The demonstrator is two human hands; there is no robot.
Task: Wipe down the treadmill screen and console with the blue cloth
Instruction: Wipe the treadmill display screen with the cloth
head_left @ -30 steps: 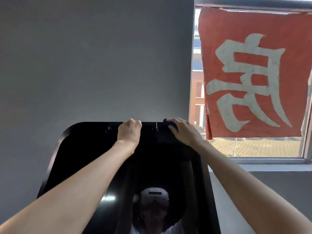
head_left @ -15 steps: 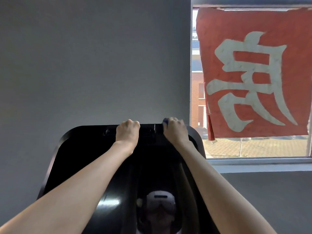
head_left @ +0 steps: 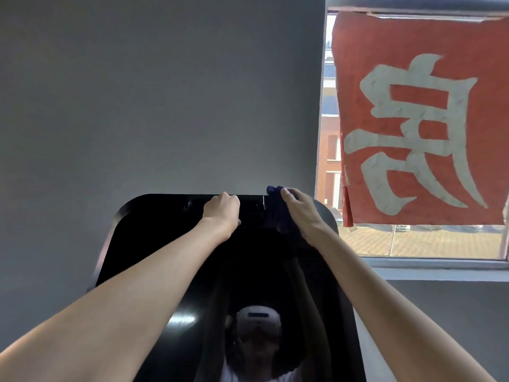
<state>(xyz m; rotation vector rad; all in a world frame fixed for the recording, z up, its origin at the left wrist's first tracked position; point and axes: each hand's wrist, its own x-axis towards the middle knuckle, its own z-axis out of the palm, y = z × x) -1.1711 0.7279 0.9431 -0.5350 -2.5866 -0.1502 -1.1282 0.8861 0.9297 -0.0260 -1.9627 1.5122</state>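
Black glossy treadmill screen [head_left: 154, 257], both hands at its top edge.
Left hand [head_left: 221, 209] curls fingers over the rim, gripping it; right hand [head_left: 298, 209] just beside holds the dark blue cloth [head_left: 275, 206] bunched against the top-right rim, fingers wrapped over it. Red paper banner [head_left: 413, 119] hangs at far right.
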